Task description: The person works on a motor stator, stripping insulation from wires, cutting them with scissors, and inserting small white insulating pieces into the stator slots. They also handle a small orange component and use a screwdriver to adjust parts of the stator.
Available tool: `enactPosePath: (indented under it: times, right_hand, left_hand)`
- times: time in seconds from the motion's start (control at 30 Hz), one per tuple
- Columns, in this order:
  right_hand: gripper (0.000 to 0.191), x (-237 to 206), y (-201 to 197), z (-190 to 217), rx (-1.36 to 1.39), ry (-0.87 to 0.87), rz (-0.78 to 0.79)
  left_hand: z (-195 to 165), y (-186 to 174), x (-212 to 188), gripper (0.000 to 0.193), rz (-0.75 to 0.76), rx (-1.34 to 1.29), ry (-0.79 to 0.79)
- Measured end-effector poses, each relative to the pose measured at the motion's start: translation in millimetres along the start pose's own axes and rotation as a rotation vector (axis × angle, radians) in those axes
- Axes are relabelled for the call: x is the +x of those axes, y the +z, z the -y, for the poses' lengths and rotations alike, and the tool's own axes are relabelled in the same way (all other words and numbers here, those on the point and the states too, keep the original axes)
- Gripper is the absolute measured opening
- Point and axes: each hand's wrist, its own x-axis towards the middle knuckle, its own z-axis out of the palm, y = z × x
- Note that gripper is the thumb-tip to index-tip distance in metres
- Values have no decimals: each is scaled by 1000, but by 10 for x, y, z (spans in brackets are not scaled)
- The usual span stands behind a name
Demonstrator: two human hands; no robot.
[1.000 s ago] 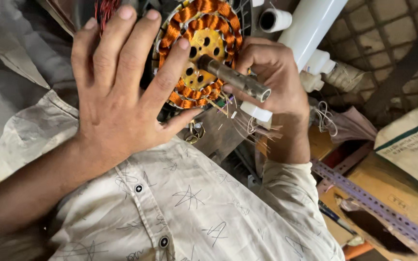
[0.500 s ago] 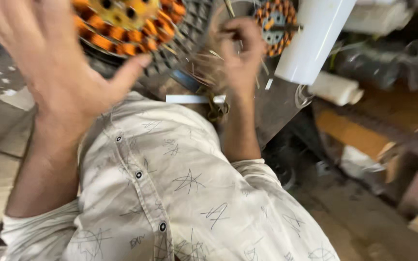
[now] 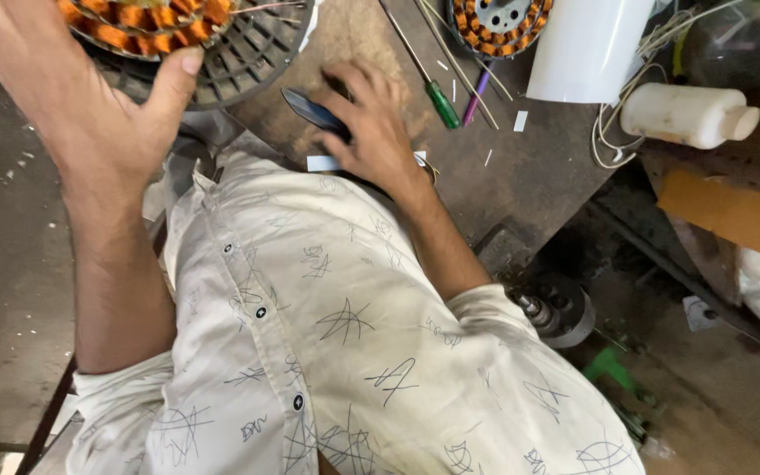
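Cream shirt (image 3: pixel 336 352): pale cloth with dark scribble marks and small dark buttons fills the lower middle of the frame, nearest the camera.
Left forearm: rises from the lower left, bare, up to the upper left corner.
Left hand (image 3: pixel 72 97): fingers spread wide, palm facing the camera; the thumb presses on the rim of the grille and the fingers lie against the winding above it. It cups these parts rather than closing round them.
Motor stator (image 3: pixel 147 19): orange-copper coils in a ring, cut off by the upper edge at upper left, sitting in a dark grey slotted grille (image 3: pixel 248 62).
Right forearm: runs from the centre up and to the left, elbow bent.
Right hand (image 3: pixel 376 127): fingers curled down on the bench (image 3: pixel 521 176), resting on a dark blue-black flat tool (image 3: pixel 310 110) whose end sticks out to the left; whether they grip it I cannot tell.
White strip (image 3: pixel 320 163): lies just below that hand.
Green-handled screwdriver (image 3: pixel 440 103): just right of the right hand, slanting up.
Second stator (image 3: pixel 496 22): upper centre, beside a white tube (image 3: pixel 587 48).
White plastic bottle (image 3: pixel 683 114): lies on its side at upper right.
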Motion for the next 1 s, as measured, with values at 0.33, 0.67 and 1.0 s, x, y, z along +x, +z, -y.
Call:
enactPosePath:
  times: [0.33,0.67,1.0]
  right_hand:
    - [25,149,-209,-269,-282,270,-201]
    - [48,698,-8,160,-225,29,-39]
    - [79,711,178,265,-51,198,-185]
  left_hand:
    - [-95,-61,83,84,54,-14,-78]
    - [-113,-74,186,94,0,-8,-60]
    - [-59,-63,141,89,7,-16,-46]
